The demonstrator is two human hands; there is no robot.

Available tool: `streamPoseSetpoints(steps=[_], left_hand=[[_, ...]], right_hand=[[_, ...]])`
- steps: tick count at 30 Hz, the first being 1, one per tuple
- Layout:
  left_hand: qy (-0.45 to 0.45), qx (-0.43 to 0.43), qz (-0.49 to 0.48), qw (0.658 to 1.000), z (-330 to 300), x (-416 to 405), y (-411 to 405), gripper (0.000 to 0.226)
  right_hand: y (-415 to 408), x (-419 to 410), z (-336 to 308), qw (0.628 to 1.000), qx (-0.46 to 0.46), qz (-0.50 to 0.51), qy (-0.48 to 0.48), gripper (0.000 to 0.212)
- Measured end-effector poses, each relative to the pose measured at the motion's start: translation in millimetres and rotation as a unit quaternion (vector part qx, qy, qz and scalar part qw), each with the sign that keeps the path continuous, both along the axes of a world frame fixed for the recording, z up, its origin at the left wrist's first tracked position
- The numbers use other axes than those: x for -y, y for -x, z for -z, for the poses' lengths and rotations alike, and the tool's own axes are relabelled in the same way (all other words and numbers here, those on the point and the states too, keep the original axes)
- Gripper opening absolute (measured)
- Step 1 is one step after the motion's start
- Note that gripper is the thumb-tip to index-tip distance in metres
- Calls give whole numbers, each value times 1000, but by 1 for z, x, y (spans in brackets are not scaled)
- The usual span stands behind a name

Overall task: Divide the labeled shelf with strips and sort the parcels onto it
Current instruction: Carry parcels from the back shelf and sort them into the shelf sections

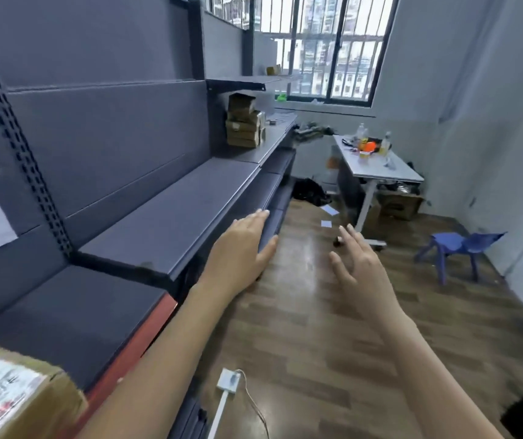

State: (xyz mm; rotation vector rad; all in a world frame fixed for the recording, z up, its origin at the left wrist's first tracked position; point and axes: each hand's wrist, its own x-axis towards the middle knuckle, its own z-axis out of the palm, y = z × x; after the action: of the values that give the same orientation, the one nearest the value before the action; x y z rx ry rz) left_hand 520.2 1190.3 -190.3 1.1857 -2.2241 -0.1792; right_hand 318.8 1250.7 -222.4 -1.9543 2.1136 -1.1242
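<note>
Along the shelf [171, 213] edge: left hand [238, 248] flat on its front lip, grip open.
Right hand [358, 264]: off the shelf, over floor, fingers spread, empty.
Shelf axis: runs away toward the parcels [244, 125] stacked at its far end.
Nearer hand: left.

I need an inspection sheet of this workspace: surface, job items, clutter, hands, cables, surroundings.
Surface: dark shelf in front of the hands, its top bare; no divider strips seen.
Job's things: stacked parcels at the shelf's far end; labeled parcel at the near left corner.
Clutter: papers on the wooden floor; bottles and small items on the white table.
Hands: left hand open, fingers at the shelf's front edge; right hand open in the air, holding nothing.
Cables: white adapter with a thin wire on the floor.
Surroundings: barred window, blue stool.
</note>
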Motion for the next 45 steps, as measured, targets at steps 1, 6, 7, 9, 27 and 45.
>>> streamPoseSetpoints(steps=[1, 6, 7, 9, 27, 45], left_hand=[[4, 1, 3, 1000, -5, 27, 11, 53], [6, -6, 26, 1000, -20, 141, 72, 55], [5, -3, 32, 999, -18, 161, 86, 55], [9, 6, 38, 999, -13, 202, 112, 55], [7, -48, -66, 997, -20, 652, 359, 48], [8, -50, -145, 988, 4, 1084, 529, 48]], right_hand=[[9, 25, -4, 1000, -4, 0, 0, 53], [60, 125, -16, 999, -7, 33, 0, 54], [72, 144, -15, 999, -4, 38, -3, 54], [97, 184, -11, 999, 2, 45, -7, 54], [345, 689, -34, 998, 32, -58, 13, 52], [497, 1126, -13, 989, -12, -148, 0, 53]])
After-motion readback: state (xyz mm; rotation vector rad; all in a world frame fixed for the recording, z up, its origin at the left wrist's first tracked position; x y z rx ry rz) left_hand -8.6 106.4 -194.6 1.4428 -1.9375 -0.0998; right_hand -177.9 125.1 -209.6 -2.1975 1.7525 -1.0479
